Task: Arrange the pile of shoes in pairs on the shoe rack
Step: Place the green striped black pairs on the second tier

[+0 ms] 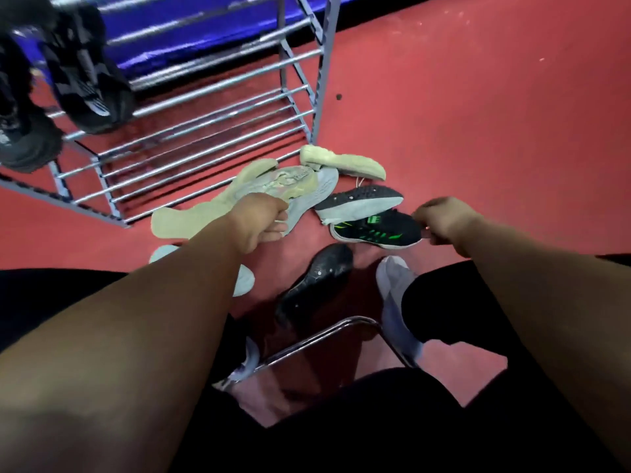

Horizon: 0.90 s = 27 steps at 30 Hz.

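A metal shoe rack (218, 107) stands on the red floor at upper left, with two black shoes (85, 80) on an upper tier. In front of it lies a pile: a pale grey shoe (307, 180) sole-up, a cream shoe (191, 216), another cream shoe (341, 162), a black shoe with a white sole (358, 199), a black and green shoe (372, 232) and a shiny black shoe (317, 278). My left hand (261, 221) grips the edge of the pale grey shoe. My right hand (444, 221) pinches the heel of the black and green shoe.
A chrome chair frame (307, 343) sits low between my legs. A white shoe (160, 252) lies partly hidden under my left forearm, and a white-shod foot (392, 288) rests by the shiny black shoe. Red floor (478, 114) spreads to the right of the rack.
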Tool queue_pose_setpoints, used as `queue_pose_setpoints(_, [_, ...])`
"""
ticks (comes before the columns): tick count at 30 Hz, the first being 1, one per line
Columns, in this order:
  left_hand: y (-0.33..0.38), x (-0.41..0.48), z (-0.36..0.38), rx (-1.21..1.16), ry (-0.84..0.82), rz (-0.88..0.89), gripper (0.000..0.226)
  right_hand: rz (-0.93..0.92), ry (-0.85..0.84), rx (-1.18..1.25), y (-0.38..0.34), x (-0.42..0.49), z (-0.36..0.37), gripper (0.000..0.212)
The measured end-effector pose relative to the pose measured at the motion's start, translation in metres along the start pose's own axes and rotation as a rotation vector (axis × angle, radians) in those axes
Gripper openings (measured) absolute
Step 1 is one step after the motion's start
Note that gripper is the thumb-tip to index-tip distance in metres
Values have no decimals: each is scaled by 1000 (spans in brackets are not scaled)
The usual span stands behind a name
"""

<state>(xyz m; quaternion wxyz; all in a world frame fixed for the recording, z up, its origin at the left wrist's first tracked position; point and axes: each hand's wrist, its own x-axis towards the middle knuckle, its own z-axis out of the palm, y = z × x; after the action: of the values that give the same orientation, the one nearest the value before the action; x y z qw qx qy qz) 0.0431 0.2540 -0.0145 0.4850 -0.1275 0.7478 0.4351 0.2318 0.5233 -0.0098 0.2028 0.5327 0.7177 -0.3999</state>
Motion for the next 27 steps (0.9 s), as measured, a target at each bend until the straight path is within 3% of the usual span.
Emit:
queue_pose_setpoints(8, [-112,62,25,-93,25,-402,11,161,-172,12,42,67,94,2])
queue_pose_setpoints(13, [-161,76,17,-68,67,-591,10,61,-248,-127,13,101,155,25])
queue_pose_setpoints(16, [-181,79,16,-72,52,-649,13,86,-285,-138,9,108,179,26])
queue_pose_setpoints(18, [-189,80,19,-85,6,-689,9,136,-309,-92,14,110,187,27])
queue_pose_setpoints(21, [-187,80,28,-126,-53,-740,9,207,-269,79,36,124,193,59])
queue_pose_setpoints(22, [-184,81,31,-163,-69,-741,11,233,-245,156,34,123,190,60])
queue_pose_setpoints(25, [-182,85,39,-150,-101,-728,23,276,-282,321,25,117,183,16])
queue_pose_setpoints(27, [-183,85,40,-113,-83,-734,22,298,-322,367,25,120,180,5])
